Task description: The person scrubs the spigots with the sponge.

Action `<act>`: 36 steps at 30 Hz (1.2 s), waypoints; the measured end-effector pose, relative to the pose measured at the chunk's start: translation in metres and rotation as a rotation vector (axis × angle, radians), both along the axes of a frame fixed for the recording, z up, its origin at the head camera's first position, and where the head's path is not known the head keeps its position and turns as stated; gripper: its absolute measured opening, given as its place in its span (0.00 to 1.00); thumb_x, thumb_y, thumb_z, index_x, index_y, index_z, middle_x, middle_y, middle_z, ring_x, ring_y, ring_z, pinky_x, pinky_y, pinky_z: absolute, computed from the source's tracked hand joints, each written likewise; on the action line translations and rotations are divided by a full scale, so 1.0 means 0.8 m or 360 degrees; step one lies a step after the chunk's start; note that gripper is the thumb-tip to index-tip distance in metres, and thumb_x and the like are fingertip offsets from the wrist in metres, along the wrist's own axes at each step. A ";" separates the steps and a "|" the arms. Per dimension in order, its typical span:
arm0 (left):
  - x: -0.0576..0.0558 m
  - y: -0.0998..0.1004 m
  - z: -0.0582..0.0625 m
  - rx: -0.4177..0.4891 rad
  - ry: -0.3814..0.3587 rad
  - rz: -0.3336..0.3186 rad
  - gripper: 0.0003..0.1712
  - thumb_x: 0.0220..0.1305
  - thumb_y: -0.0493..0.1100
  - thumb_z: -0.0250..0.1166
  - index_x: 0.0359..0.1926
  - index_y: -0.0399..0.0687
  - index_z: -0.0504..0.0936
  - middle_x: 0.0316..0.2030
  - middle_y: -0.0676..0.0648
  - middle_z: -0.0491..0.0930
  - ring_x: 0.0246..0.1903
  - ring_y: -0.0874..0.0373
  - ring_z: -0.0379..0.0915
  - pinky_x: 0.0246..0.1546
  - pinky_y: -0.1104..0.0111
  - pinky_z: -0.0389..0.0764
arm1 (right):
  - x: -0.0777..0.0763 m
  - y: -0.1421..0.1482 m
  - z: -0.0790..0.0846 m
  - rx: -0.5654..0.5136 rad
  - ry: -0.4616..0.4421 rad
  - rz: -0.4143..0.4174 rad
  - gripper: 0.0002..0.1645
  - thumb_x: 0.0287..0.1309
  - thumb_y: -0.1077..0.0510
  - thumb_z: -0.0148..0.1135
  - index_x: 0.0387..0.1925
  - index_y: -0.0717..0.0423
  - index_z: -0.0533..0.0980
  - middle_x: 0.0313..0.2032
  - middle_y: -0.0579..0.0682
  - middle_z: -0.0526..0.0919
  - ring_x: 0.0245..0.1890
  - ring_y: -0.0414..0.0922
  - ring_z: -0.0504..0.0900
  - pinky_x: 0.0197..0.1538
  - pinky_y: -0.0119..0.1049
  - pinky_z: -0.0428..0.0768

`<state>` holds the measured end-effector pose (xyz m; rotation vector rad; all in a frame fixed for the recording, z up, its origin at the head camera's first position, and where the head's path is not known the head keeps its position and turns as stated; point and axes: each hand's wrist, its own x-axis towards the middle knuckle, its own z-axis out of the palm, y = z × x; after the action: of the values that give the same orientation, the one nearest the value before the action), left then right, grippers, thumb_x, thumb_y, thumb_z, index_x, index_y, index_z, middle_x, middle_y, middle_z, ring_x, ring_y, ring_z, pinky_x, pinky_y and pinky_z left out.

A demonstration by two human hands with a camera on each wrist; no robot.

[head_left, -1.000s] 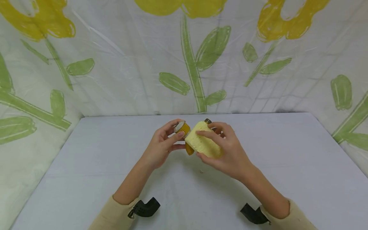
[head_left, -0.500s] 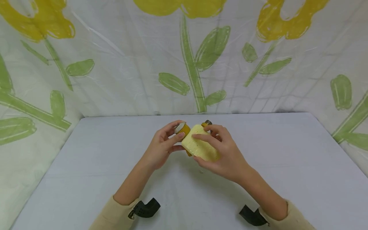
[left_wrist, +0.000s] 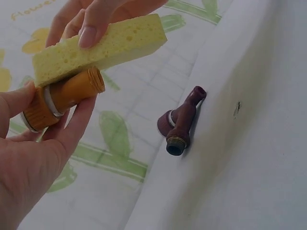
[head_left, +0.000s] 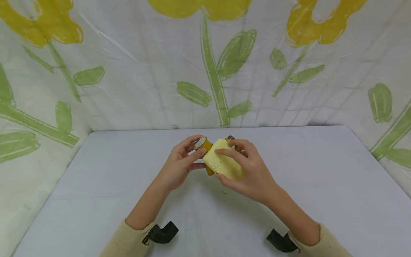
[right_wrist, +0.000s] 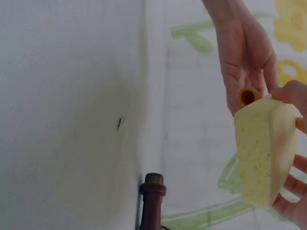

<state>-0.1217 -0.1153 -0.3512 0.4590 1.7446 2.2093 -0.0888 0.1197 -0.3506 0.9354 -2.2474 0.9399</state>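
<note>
In the head view, my left hand (head_left: 179,162) holds an orange Y-shaped pipe fitting (head_left: 206,146) by its ribbed cap end. My right hand (head_left: 252,171) grips a pale yellow sponge (head_left: 221,165), fingers spread over its face and thumb at the lower edge. The sponge touches the fitting and covers its middle; a dark tip shows past its upper edge. Seen from the left wrist, the sponge (left_wrist: 100,48) lies along the fitting (left_wrist: 72,93), whose threaded end is bare. The right wrist view shows the fitting's open orange end (right_wrist: 248,97) beside the sponge (right_wrist: 256,158).
A dark red pipe fitting (left_wrist: 184,120) of similar shape stands out near the white table (left_wrist: 268,158); I cannot find it in the head view. One small dark mark (head_left: 224,192) is on the tabletop. Behind the table hangs a sheet (head_left: 144,78) painted with flowers.
My right hand and the sponge have shifted slightly left and down along the orange fitting, then stayed nearly still. The left hand keeps its hold in about the same place.
</note>
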 end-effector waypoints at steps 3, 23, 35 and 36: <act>-0.001 -0.003 0.000 0.0025 0.0003 -0.0038 0.25 0.81 0.33 0.54 0.73 0.31 0.65 0.53 0.50 0.79 0.48 0.58 0.82 0.47 0.63 0.90 | -0.001 0.001 0.002 -0.0019 -0.0011 -0.0026 0.36 0.40 0.61 0.86 0.56 0.49 0.84 0.56 0.59 0.76 0.50 0.52 0.76 0.45 0.45 0.85; -0.002 -0.010 0.001 0.0244 0.0041 -0.0185 0.28 0.82 0.42 0.57 0.74 0.31 0.65 0.59 0.49 0.77 0.58 0.56 0.77 0.49 0.62 0.90 | 0.001 -0.002 0.001 -0.0096 -0.0081 -0.0027 0.35 0.42 0.61 0.86 0.56 0.49 0.84 0.54 0.57 0.76 0.52 0.52 0.78 0.45 0.44 0.85; 0.000 -0.002 0.001 0.0250 0.0046 0.0020 0.17 0.76 0.26 0.54 0.58 0.48 0.75 0.56 0.48 0.77 0.53 0.55 0.83 0.51 0.50 0.89 | -0.001 0.004 0.003 -0.0057 -0.0091 -0.0155 0.34 0.42 0.61 0.85 0.56 0.49 0.84 0.54 0.58 0.76 0.51 0.53 0.76 0.41 0.45 0.85; 0.000 -0.001 0.001 0.0244 0.0037 0.0038 0.17 0.76 0.26 0.54 0.57 0.48 0.75 0.56 0.48 0.77 0.52 0.55 0.83 0.51 0.51 0.90 | -0.001 0.004 0.003 -0.0046 -0.0093 -0.0137 0.34 0.43 0.60 0.85 0.56 0.49 0.84 0.54 0.58 0.76 0.51 0.52 0.76 0.42 0.44 0.84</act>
<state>-0.1216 -0.1163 -0.3507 0.5026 1.6068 2.3739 -0.0895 0.1225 -0.3485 0.8018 -2.2969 0.9703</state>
